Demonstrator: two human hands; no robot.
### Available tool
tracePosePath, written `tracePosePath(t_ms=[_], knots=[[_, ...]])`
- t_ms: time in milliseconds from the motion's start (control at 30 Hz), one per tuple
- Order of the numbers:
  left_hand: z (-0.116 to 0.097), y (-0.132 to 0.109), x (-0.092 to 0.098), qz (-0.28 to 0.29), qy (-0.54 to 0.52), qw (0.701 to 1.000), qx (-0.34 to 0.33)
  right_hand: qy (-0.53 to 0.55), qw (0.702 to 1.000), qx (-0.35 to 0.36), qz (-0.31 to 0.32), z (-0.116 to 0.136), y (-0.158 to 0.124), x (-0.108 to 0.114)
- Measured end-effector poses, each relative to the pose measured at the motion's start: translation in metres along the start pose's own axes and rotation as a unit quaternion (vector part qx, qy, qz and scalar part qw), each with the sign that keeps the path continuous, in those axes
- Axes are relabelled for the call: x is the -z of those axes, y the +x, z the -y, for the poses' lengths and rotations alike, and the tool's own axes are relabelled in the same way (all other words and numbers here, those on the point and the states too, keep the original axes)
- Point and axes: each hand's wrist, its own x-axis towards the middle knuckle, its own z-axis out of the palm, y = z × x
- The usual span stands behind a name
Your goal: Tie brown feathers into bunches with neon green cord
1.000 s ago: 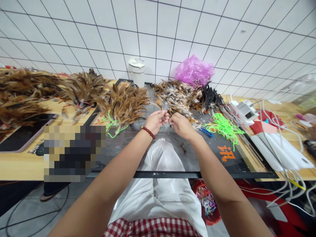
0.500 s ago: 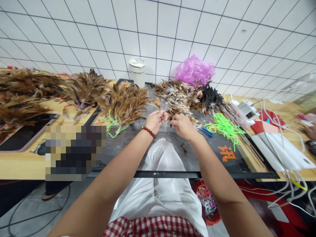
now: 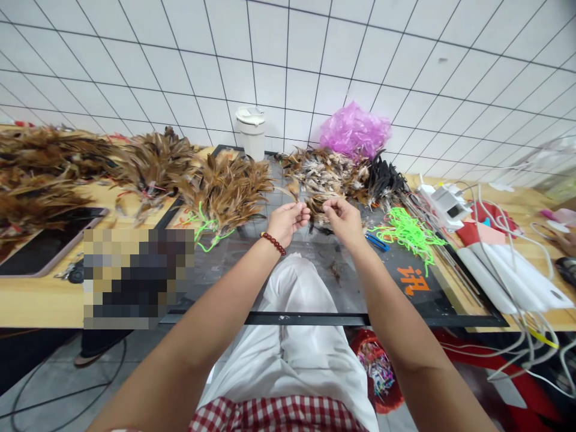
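Observation:
My left hand (image 3: 287, 227), with a beaded bracelet (image 3: 273, 242) at the wrist, is closed in a pinch. Brown feathers (image 3: 293, 188) stick up from its fingertips. Just to the right, my right hand (image 3: 344, 221) is also closed, thumb against finger; whatever it pinches is too small to make out. Both hands are over the near edge of a loose pile of mottled feathers (image 3: 326, 169). Left of them lies a large bundle of brown feathers (image 3: 229, 189) with bright green string (image 3: 202, 231) at its base.
Black feathers (image 3: 387, 180) and a pink plastic bag (image 3: 355, 132) lie at the back, near a white lidded cup (image 3: 251, 131). To the right are blue snips (image 3: 377, 241), tangled green string (image 3: 411, 234) and white cables (image 3: 517, 240). A tablet (image 3: 49, 243) lies at the left.
My right hand has risen slightly and turned, its pinched fingertips now higher. My left hand has shifted a little right, and the feathers above it look more spread.

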Motion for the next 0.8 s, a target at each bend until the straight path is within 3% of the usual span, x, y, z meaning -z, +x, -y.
tracePosePath(t_ms=[167, 267, 400, 533, 667, 733, 800], knots=[[-0.002, 0.0, -0.002, -0.055, -0.02, 0.998, -0.018, -0.127, 0.968, 0.078, 0.202, -0.001, -0.005, 0.004], [-0.003, 0.0, -0.002, -0.065, -0.03, 0.997, -0.015, -0.157, 0.946, 0.128, 0.252, -0.003, -0.008, -0.001], [-0.003, -0.001, -0.003, -0.062, -0.031, 0.998, -0.01, -0.192, 0.94, 0.112, 0.258, -0.005, -0.009, -0.008], [-0.003, -0.002, -0.004, -0.055, -0.029, 0.998, -0.008, -0.209, 0.954, 0.098, 0.192, -0.001, -0.008, -0.008], [-0.002, 0.0, -0.003, -0.05, -0.024, 0.998, -0.009, -0.036, 0.999, 0.009, 0.0, 0.003, -0.003, -0.008], [0.0, 0.0, -0.002, -0.041, -0.015, 0.999, -0.01, 0.12, 0.988, -0.059, -0.076, 0.005, -0.001, -0.009], [0.002, 0.0, -0.002, -0.027, -0.003, 1.0, -0.014, 0.266, 0.95, -0.118, -0.115, 0.009, 0.0, -0.012]])
